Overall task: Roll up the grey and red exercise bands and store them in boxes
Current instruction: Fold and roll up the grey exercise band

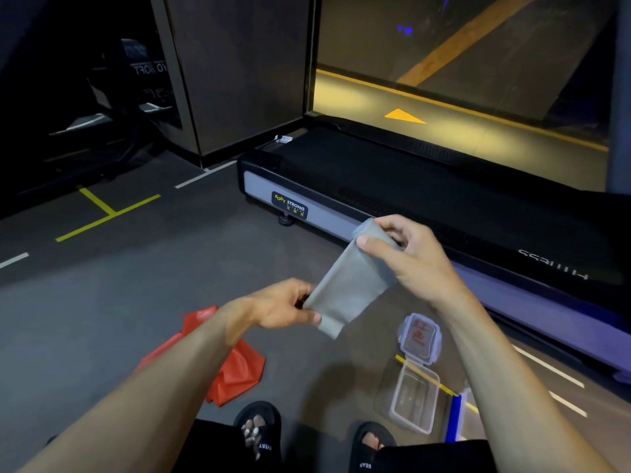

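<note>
The grey exercise band [351, 281] is stretched flat between both hands, above the floor. My right hand [403, 254] pinches its upper end, where the band looks folded or rolled. My left hand [283, 307] grips the lower end, with a short tail hanging past the fingers. The red band [235, 367] lies crumpled on the floor under my left forearm. A clear plastic box [415, 401] stands open on the floor at the right, its clip lid [420, 337] lying just beyond it.
A treadmill base [341, 199] runs across the floor ahead and to the right. A blue object [456, 418] sits beside the box. My feet in black sandals [259, 428] are at the bottom. Painted lines mark the grey floor [136, 285].
</note>
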